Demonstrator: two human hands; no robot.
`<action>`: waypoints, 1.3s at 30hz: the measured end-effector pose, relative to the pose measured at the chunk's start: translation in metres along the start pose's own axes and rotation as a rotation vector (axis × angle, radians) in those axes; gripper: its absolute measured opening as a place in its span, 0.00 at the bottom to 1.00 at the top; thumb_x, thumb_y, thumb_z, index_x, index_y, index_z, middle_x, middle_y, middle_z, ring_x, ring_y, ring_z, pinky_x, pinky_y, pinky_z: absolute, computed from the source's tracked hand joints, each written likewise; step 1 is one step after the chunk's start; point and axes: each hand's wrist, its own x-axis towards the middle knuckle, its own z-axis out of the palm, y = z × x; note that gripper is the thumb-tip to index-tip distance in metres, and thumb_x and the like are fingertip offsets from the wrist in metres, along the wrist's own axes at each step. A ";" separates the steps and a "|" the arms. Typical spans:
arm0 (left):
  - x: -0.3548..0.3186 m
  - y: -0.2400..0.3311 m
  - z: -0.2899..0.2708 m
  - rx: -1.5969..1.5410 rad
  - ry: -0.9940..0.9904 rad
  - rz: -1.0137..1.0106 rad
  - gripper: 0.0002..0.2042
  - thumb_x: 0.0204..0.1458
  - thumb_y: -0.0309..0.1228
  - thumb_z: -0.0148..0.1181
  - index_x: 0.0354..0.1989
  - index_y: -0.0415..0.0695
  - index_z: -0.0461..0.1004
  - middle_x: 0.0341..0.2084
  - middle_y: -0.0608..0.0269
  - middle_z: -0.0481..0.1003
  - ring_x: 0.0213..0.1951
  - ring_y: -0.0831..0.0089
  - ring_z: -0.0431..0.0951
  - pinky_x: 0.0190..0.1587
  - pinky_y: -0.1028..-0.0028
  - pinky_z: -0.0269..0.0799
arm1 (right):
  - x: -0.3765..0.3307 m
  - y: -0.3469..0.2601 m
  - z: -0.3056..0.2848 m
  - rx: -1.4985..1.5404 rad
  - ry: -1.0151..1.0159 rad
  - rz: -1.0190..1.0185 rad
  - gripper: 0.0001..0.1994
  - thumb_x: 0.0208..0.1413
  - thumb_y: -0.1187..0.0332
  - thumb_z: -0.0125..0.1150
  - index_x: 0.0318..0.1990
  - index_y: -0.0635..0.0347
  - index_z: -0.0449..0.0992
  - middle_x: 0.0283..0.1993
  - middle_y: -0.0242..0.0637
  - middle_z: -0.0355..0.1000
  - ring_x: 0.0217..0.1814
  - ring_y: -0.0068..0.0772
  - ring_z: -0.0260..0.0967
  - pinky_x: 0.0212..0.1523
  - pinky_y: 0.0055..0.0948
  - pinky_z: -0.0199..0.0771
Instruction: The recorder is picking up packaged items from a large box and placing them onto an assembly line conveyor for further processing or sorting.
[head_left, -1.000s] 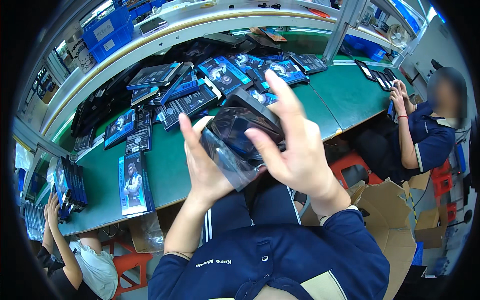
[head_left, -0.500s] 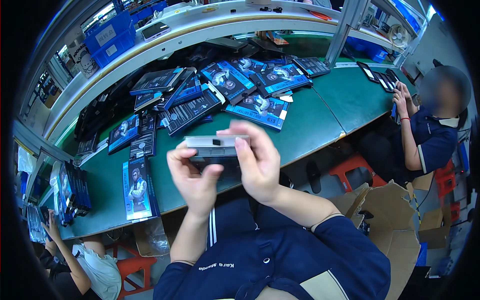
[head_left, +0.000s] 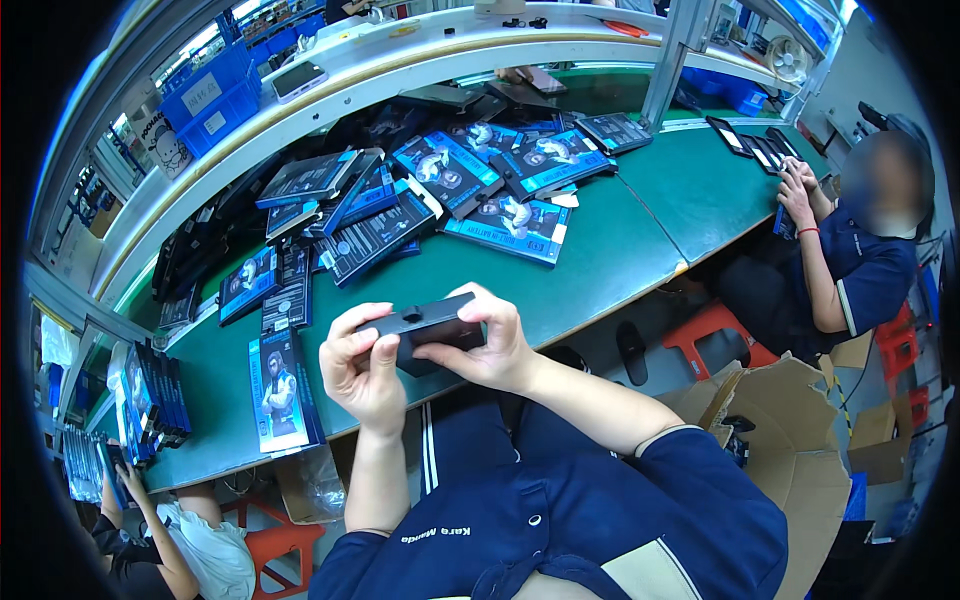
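Observation:
Both my hands hold a dark, flat cardboard box (head_left: 432,318) above the near edge of the green table, one narrow end turned up toward me. A small black nub stands out on that end; whether it is part of the box or something in it, I cannot tell. My left hand (head_left: 365,372) pinches the box's left end between thumb and fingers. At the other end, my right hand (head_left: 497,345) grips with its fingers over the top corner and its thumb along the near face. Left of my hands, a blue-and-black printed box (head_left: 283,392) lies on the table.
A loose pile of similar boxes (head_left: 447,172) covers the table's (head_left: 640,255) far side. More stand in a row (head_left: 158,395) at left. A shelf (head_left: 400,58) carries a blue bin (head_left: 210,92). Co-workers sit left and right. An open carton (head_left: 790,450) stands right.
The box has tilted, so its pale end panel with a dark slot has given way to a dark edge with a nub. My hands have shifted slightly left, and my right thumb has moved underneath.

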 end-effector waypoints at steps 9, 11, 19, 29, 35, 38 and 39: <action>-0.047 0.024 -0.018 -0.285 -0.491 -0.881 0.53 0.36 0.28 0.75 0.71 0.37 0.45 0.67 0.49 0.53 0.69 0.59 0.53 0.69 0.61 0.49 | 0.007 0.005 0.020 0.118 0.114 0.375 0.23 0.61 0.67 0.58 0.61 0.63 0.61 0.53 0.45 0.66 0.55 0.37 0.65 0.57 0.34 0.62; -0.027 0.043 -0.020 0.155 -0.427 -0.675 0.51 0.37 0.30 0.74 0.71 0.40 0.48 0.65 0.46 0.54 0.67 0.56 0.56 0.68 0.60 0.51 | 0.005 0.019 0.004 -0.330 -0.086 0.261 0.27 0.53 0.66 0.63 0.59 0.64 0.64 0.55 0.51 0.65 0.58 0.54 0.62 0.60 0.44 0.60; 0.004 0.056 -0.129 1.908 -0.228 -0.814 0.46 0.43 0.66 0.59 0.69 0.55 0.58 0.54 0.35 0.66 0.51 0.37 0.72 0.53 0.52 0.70 | -0.012 0.035 -0.005 -0.391 -0.416 0.426 0.14 0.48 0.63 0.68 0.40 0.60 0.77 0.49 0.44 0.72 0.57 0.49 0.65 0.58 0.43 0.66; -0.067 0.056 -0.128 1.643 0.234 -0.214 0.49 0.36 0.44 0.76 0.68 0.46 0.55 0.66 0.37 0.51 0.64 0.37 0.56 0.63 0.50 0.58 | -0.012 0.026 -0.006 -0.365 -0.481 0.369 0.12 0.47 0.66 0.68 0.37 0.61 0.78 0.42 0.41 0.75 0.51 0.46 0.69 0.53 0.42 0.68; -0.066 0.045 -0.139 1.589 0.254 -0.258 0.36 0.36 0.39 0.76 0.58 0.48 0.67 0.60 0.38 0.57 0.58 0.40 0.65 0.59 0.53 0.64 | -0.006 0.021 -0.008 -0.413 -0.523 0.370 0.10 0.47 0.68 0.67 0.37 0.62 0.77 0.43 0.41 0.74 0.52 0.46 0.68 0.53 0.41 0.68; -0.067 0.046 -0.163 1.673 0.308 -0.285 0.36 0.38 0.41 0.75 0.58 0.48 0.67 0.61 0.38 0.56 0.59 0.40 0.63 0.60 0.51 0.62 | -0.007 0.021 -0.006 -0.389 -0.534 0.382 0.11 0.47 0.69 0.67 0.37 0.62 0.77 0.43 0.41 0.74 0.52 0.46 0.68 0.54 0.40 0.67; -0.065 0.042 -0.177 1.700 0.336 -0.263 0.37 0.38 0.42 0.74 0.59 0.50 0.65 0.60 0.38 0.57 0.59 0.39 0.62 0.58 0.51 0.63 | -0.007 0.021 -0.006 -0.388 -0.543 0.380 0.11 0.47 0.69 0.67 0.37 0.63 0.77 0.44 0.41 0.74 0.52 0.46 0.68 0.54 0.40 0.67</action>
